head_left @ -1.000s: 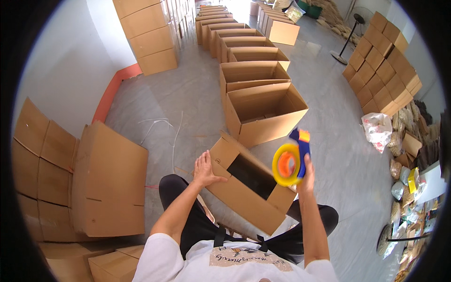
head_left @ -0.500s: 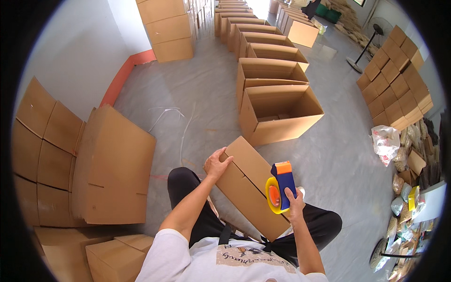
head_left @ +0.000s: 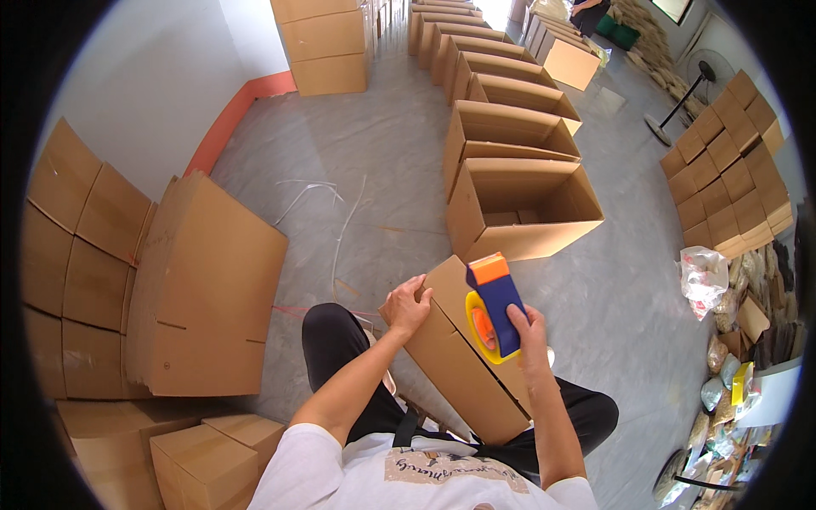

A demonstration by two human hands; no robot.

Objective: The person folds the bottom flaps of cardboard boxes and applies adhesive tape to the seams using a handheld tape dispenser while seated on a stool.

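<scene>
2 own hands (head_left: 408, 309) (head_left: 531, 340) — 1 tape dispenser (head_left: 496, 308) — 1 handled carton (head_left: 459, 365)

The person wears a white T-shirt (head_left: 361, 478) with short, loose sleeves (head_left: 308, 450). Across its front sits a beige printed panel (head_left: 463, 478) with dark, cursive-style lettering, partly lost in folds. The trousers (head_left: 586, 418) are plain black; a flat black strap (head_left: 407, 427) shows near the shirt's hem. The left hand (head_left: 408, 308) and right hand (head_left: 530, 336) are bare.
</scene>
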